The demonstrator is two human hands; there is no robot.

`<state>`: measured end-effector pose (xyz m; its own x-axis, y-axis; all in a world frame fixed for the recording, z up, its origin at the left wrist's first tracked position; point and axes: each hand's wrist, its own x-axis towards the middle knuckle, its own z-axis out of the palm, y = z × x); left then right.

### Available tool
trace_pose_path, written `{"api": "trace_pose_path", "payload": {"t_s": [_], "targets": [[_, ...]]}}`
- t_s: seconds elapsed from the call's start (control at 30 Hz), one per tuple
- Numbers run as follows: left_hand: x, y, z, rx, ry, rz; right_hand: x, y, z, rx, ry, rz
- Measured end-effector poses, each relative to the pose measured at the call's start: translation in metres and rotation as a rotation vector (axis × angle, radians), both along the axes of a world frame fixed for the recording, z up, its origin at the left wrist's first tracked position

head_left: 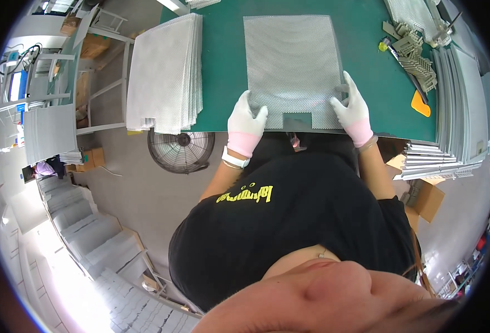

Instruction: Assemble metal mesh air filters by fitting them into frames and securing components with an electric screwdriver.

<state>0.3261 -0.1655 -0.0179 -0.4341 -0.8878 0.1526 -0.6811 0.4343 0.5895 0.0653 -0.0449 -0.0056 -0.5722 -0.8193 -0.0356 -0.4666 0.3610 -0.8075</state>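
Left grip (245, 123) | right grip (354, 115) | touching mesh sheet (292, 61) | opposite sides

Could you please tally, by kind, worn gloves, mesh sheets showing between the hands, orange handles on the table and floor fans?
White fabric gloves with pink cuffs: 2
Rectangular silver mesh sheet: 1
Flat yellow-orange tool handle: 1
Round black floor fan: 1
Total: 5

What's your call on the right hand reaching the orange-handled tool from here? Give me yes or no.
Probably yes. Bare green tabletop lies between the right hand and the orange handle, with nothing seen blocking; the hand would likely only need to leave the mesh sheet.
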Motion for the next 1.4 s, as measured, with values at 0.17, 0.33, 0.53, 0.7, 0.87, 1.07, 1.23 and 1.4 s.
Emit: {"api": "trace_pose_path", "payload": {"t_s": [0.17,0.33,0.53,0.7,0.87,1.07,1.23,1.4], "targets": [[0.003,-0.002,-0.003,-0.084,-0.024,-0.017,0.002,0.002,-0.005,0.044,0.169,0.064],[0.002,0.000,0.007,0.173,-0.076,0.031,0.004,0.003,-0.002,0.017,0.303,0.121],[0.002,-0.002,0.008,0.199,-0.094,0.027,0.003,0.003,-0.003,0.052,0.316,0.133],[0.001,0.000,0.011,0.128,-0.109,0.036,0.003,-0.003,0.005,0.142,0.292,0.126],[-0.003,-0.005,0.021,0.138,-0.201,0.030,0.002,-0.008,0.010,0.276,0.332,0.144],[0.003,-0.020,0.025,-0.015,-0.288,-0.140,-0.009,-0.019,0.048,0.459,0.414,0.230],[-0.003,-0.048,0.001,-0.144,-0.416,-0.366,-0.114,-0.081,0.078,-0.132,0.699,0.091],[-0.039,-0.066,0.025,-0.144,-0.445,-0.419,-0.268,-0.182,0.153,-0.374,0.827,-0.403]]}}
